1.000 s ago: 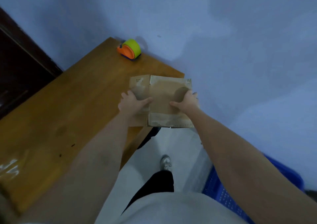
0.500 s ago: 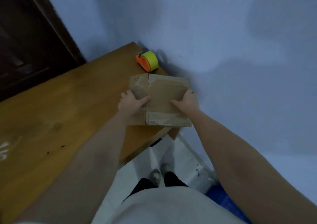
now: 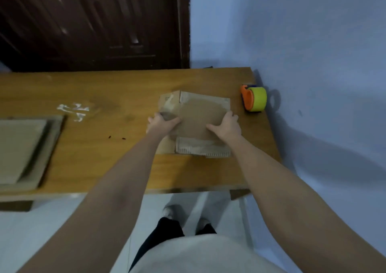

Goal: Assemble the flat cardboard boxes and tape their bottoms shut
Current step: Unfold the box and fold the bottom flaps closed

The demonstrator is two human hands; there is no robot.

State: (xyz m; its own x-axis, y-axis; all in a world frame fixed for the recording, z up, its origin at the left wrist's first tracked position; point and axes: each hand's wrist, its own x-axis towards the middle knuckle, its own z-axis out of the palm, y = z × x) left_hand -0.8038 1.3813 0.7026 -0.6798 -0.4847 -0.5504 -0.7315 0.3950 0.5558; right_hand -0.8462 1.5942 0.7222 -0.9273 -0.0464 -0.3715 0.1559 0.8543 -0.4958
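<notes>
Between hands, on tabletop (image 3: 117, 164): cardboard box (image 3: 196, 122), left hand (image 3: 161, 123) and right hand (image 3: 226, 125) gripping its sides. Step: squaring box, likely. Next: fetch tape dispenser (image 3: 253, 101) right of right hand.

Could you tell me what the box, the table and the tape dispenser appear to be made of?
Box: matte brown cardboard, with worn, paler flap edges. Table: apparently wood or wood-look laminate, with visible grain and slight sheen. Tape dispenser: likely smooth orange plastic, holding a yellow-green roll.
</notes>
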